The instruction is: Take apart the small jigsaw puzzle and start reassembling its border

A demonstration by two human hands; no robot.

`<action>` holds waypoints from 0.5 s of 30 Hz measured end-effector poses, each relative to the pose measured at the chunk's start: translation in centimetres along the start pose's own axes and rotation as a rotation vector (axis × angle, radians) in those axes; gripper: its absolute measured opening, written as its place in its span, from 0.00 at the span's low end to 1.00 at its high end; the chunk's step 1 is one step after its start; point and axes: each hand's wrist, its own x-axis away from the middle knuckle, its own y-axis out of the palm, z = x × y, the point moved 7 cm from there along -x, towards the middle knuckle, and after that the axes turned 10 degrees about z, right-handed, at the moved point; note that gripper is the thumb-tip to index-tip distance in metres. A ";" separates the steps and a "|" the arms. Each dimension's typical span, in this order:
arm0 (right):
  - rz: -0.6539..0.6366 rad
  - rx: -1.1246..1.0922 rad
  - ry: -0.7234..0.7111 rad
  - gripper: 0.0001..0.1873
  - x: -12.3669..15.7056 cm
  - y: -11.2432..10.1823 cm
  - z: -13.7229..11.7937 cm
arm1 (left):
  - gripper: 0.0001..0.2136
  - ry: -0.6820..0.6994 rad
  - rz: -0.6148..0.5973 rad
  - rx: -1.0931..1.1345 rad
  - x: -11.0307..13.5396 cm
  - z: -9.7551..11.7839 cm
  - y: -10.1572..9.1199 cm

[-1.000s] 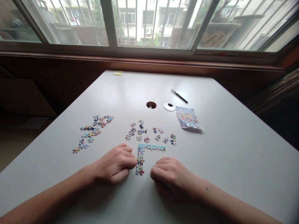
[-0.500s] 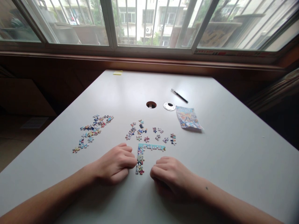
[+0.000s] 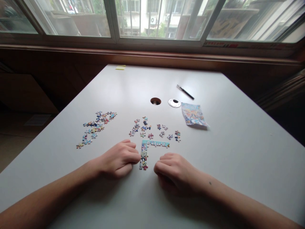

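Joined jigsaw pieces point(image 3: 143, 156) form an upside-down L on the white table, with a light blue strip along the top. My left hand point(image 3: 122, 157) rests as a loose fist just left of the L's upright arm, knuckles close to its edge. To the right of that arm, my right hand point(image 3: 172, 168) lies curled on the tabletop, its fingertips tucked under. No piece shows in either hand. Several loose jigsaw pieces point(image 3: 150, 135) are scattered beyond the L. A larger spread of pieces point(image 3: 95, 128) lies to the left.
Right of the pieces lies a creased picture sheet point(image 3: 194, 114). Behind it are a black pen point(image 3: 186, 92) and a round grommet cover point(image 3: 174, 103), near an open cable hole point(image 3: 155, 101). A yellow sticky note point(image 3: 120, 67) is at the table's far edge, below the windows.
My view has tipped slightly downward, so the table and its contents appear higher. Both hands keep their curled pose beside the joined pieces, which look unchanged.
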 end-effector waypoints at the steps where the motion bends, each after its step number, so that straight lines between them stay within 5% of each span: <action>1: -0.002 0.002 -0.002 0.08 0.0 0.0 0.0 | 0.08 0.000 0.001 0.000 0.0 0.0 0.0; 15: 0.000 -0.002 0.000 0.09 0.1 0.1 0.0 | 0.08 -0.009 0.000 0.007 0.1 -0.1 0.1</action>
